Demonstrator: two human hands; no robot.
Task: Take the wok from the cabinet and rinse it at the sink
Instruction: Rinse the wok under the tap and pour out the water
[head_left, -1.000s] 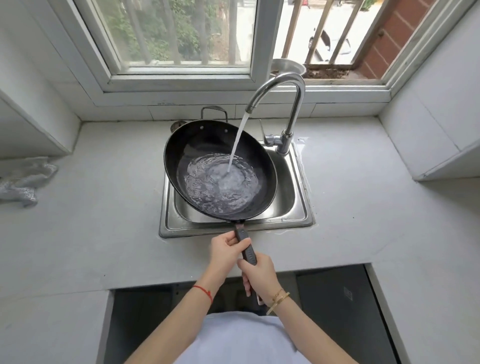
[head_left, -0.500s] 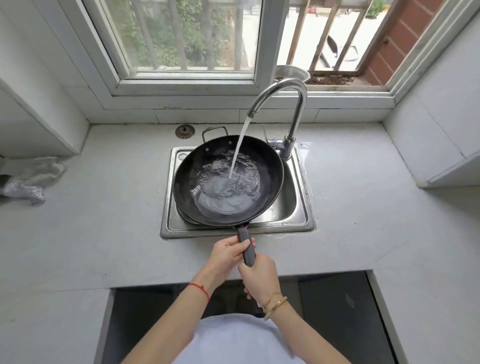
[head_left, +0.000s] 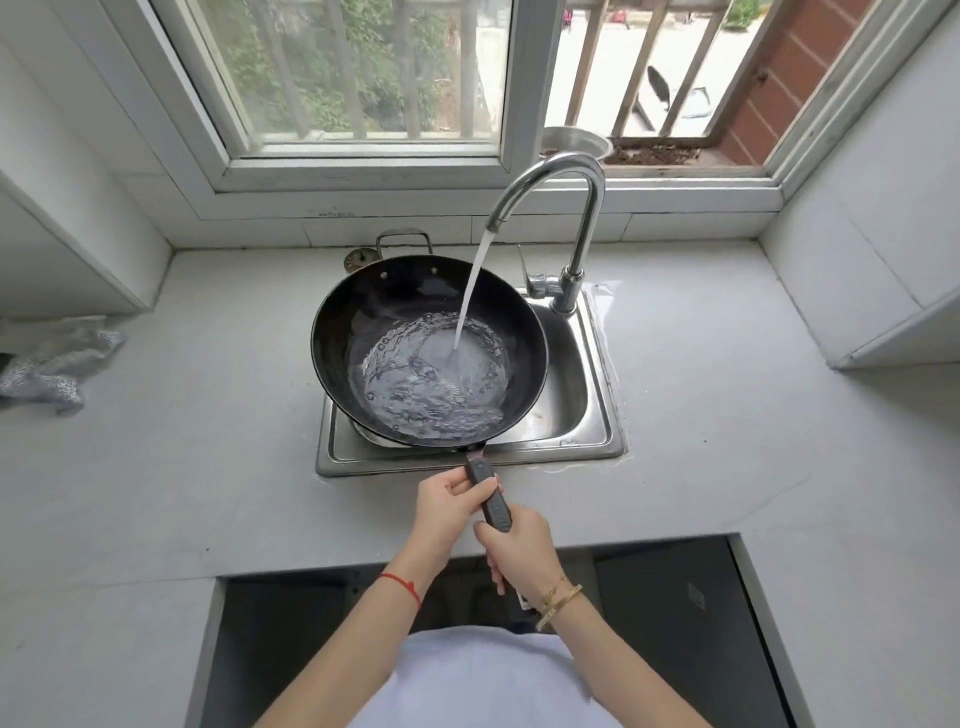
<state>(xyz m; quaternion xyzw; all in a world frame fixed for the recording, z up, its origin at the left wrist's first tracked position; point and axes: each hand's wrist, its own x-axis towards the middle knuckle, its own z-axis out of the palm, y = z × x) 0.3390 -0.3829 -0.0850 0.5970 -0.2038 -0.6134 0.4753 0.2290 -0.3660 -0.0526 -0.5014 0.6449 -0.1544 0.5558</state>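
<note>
A black wok (head_left: 358, 317) hangs over the steel sink (head_left: 597, 447), covering its left part. Water runs from the curved chrome tap (head_left: 571, 176) into the wok and swirls in a pool at its bottom. Its dark long handle (head_left: 491, 496) points toward me. My left hand (head_left: 449, 501) grips the handle close to the wok. My right hand (head_left: 519, 545) grips the same handle farther back, hiding its end. A small metal loop handle sticks up at the wok's far rim.
A pale stone counter (head_left: 208, 467) surrounds the sink. A crumpled grey cloth (head_left: 52, 369) lies at the far left. A round metal drain stopper (head_left: 358, 258) sits behind the wok. A metal bowl (head_left: 574, 143) stands on the window sill. Dark open cabinet space lies below the counter edge.
The wok has tilted and shifted left over the sink, and the water in it has sloshed round. Both hands keep hold of the handle.
</note>
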